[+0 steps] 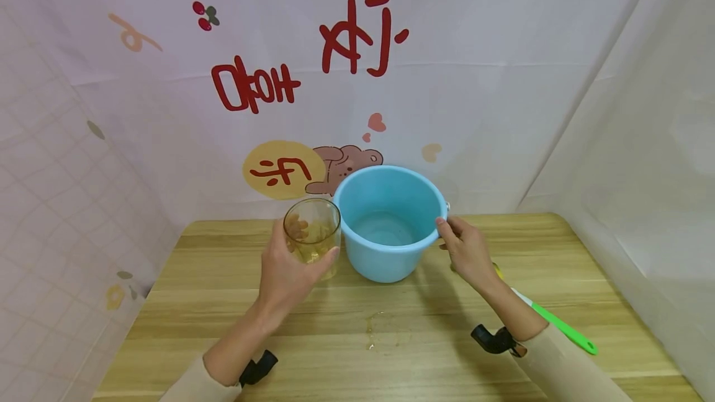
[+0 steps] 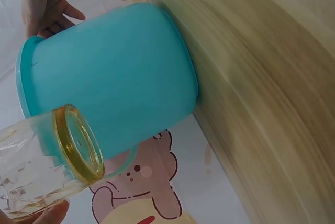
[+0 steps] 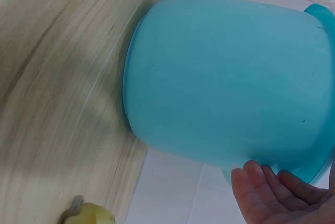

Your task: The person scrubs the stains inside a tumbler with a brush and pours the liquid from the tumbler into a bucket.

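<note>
My left hand [image 1: 285, 278] holds an amber-tinted clear glass [image 1: 319, 236], fingers and thumb around its sides. Close to the left side of a light blue bucket [image 1: 385, 264], the glass stands upright in the head view; its thick amber base [image 2: 72, 143] shows in the left wrist view. On the bucket's right, my right hand [image 1: 468, 250] grips the rim, thumb on top and fingers against the outer wall [image 3: 225, 77]. The bucket is upright on the wooden table. Whether liquid lies in the glass or bucket, I cannot tell.
A brush with a bright green handle [image 1: 564, 327] lies on the right of the table [image 1: 206, 303], partly behind my right forearm; its yellow end [image 3: 93, 214] shows in the right wrist view. Wet drops [image 1: 370, 334] lie in front of the bucket. A printed white curtain [image 1: 491, 110] hangs behind.
</note>
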{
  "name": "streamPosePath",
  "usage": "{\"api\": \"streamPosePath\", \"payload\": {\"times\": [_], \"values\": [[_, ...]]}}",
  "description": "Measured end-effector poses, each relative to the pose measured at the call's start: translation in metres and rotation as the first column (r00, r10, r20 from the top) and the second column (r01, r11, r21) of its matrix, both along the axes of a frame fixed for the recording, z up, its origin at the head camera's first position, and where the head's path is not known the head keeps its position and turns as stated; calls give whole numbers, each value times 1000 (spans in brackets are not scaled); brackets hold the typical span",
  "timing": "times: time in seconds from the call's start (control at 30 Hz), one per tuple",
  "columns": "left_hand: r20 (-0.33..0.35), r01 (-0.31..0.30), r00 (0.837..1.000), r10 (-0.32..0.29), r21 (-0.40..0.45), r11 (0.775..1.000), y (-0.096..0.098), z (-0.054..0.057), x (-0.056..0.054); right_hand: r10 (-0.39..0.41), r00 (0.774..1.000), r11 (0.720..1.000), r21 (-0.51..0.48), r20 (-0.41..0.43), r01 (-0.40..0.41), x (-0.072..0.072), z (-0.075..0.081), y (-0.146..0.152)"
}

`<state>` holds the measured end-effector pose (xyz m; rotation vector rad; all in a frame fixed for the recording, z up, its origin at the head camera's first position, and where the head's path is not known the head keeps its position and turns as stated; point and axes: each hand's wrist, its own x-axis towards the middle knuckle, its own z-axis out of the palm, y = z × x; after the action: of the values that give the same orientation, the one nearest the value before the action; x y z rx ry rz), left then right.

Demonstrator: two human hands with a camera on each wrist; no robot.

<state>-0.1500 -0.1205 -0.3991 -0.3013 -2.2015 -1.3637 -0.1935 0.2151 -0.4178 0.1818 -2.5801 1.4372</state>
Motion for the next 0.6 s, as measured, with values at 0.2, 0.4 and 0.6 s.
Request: {"api": "streamPosePath", "payload": {"times": [0.2,0.4,0.6], "values": [[33,45,998,-46,42,998,3,-4,10,-12,1000,1000,9,1,12,2,2,-1],[39,75,996,-77,45,996,7,-11,17,-22,1000,1000,23,10,22,1,1,-1],[39,116,992,-118,42,992,11,-18,21,-11,1000,1000,11,9,10,1,2,-2]]}}
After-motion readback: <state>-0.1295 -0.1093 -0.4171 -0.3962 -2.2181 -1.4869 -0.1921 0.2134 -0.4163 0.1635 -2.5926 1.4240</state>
